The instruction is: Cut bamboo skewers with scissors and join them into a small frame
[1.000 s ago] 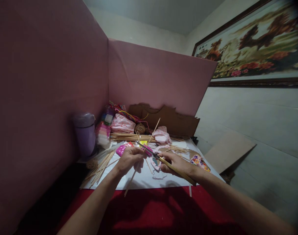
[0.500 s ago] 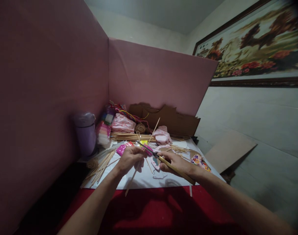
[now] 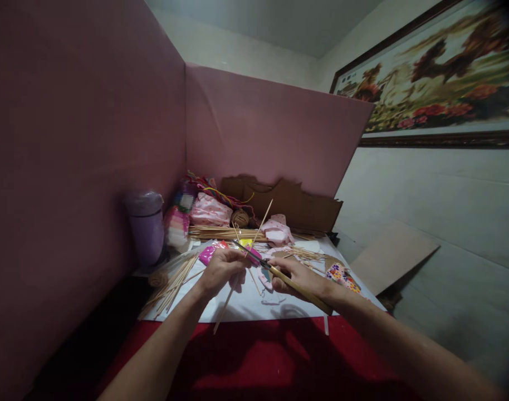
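My left hand (image 3: 225, 268) is closed on a thin wooden stick (image 3: 264, 220), thumb and fingers pinched together near the middle of the frame; the stick slants from lower left up toward upper right. My right hand (image 3: 296, 275), right of centre, is curled around the gold-coloured handles of the scissors (image 3: 309, 297). Their narrow dark blades point to the upper left and cross the stick beside my left fingertips; how far the blades gape, I cannot tell. Beneath lies a white sheet (image 3: 248, 312), with loose sticks (image 3: 177, 287) fanned out at lower left. Behind my left hand sits a magenta packet (image 3: 207, 255), and farther back, a ball of twine (image 3: 240, 218).
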A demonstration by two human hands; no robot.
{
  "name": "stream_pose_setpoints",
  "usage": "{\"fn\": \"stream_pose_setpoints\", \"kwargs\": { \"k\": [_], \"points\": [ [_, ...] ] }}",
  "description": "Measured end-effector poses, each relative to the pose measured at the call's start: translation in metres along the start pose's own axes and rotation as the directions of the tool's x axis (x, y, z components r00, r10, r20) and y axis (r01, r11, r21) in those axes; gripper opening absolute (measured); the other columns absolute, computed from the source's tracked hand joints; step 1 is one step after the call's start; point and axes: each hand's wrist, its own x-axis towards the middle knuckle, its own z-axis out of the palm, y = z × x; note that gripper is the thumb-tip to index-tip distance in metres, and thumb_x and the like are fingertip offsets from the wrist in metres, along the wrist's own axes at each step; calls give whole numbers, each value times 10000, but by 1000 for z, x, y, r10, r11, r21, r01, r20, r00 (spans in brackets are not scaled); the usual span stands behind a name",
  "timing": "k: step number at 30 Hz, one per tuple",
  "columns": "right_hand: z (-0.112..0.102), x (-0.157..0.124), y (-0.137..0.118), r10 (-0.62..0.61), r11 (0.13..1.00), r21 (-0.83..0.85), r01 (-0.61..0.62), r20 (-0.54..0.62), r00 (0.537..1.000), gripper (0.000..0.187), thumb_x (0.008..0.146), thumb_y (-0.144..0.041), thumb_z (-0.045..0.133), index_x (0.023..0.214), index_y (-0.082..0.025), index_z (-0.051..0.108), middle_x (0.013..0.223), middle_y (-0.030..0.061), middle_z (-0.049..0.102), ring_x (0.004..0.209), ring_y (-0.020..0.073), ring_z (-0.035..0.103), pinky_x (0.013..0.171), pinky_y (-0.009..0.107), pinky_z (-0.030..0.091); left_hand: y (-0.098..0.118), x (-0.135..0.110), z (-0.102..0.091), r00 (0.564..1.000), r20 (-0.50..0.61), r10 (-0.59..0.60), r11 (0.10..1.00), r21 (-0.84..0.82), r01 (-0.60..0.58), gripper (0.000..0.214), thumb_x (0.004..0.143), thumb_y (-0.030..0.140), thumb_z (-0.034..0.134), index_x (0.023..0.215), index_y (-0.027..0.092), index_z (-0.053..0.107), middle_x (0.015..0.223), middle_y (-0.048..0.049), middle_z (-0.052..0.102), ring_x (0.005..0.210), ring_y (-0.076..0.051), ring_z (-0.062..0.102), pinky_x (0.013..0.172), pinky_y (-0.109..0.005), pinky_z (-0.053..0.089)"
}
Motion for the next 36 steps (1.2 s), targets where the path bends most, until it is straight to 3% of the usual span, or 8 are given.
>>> {"fn": "stream_pose_setpoints", "kwargs": {
  "k": [14, 18, 27, 36],
  "points": [
    [-1, 0, 1, 7, 999, 42, -7, 7, 1000, 563, 701, -722, 492, 785, -166, 508, 678, -17, 443, 595, 104, 364, 525, 219, 301, -1, 0, 0, 1000, -1, 0, 1000, 2, 0, 194, 636, 266, 620, 709, 88, 642, 432, -1, 567, 295, -104, 497, 289, -177, 338],
    [-1, -2, -5, 16, 997, 71, -18, 26, 1000, 528, 704, -691, 521, 704, -163, 507, 631, -27, 422, 561, 95, 347, 504, 213, 281, -3, 0, 0, 1000, -20, 17, 999, 48, -16, 188, 649, 279, 624, 637, 92, 625, 399, 4, 547, 283, -90, 477, 283, -165, 314],
    [3, -6, -12, 95, 989, 119, -89, -46, 994, 482, 665, -625, 611, 624, -159, 494, 606, -39, 382, 545, 85, 313, 478, 209, 238, -5, 1, 2, 997, -54, 62, 992, 118, -55, 227, 668, 312, 636, 594, 99, 615, 400, 19, 528, 279, -62, 440, 285, -162, 319],
    [5, -7, -11, 92, 977, 197, -76, -72, 993, 482, 660, -630, 610, 658, -154, 535, 599, -33, 416, 540, 92, 340, 489, 217, 261, -10, 4, 3, 998, -19, 66, 998, -2, -66, 365, 731, 449, 609, 763, 89, 653, 480, 10, 555, 328, -65, 470, 331, -173, 335]
  ]
}}
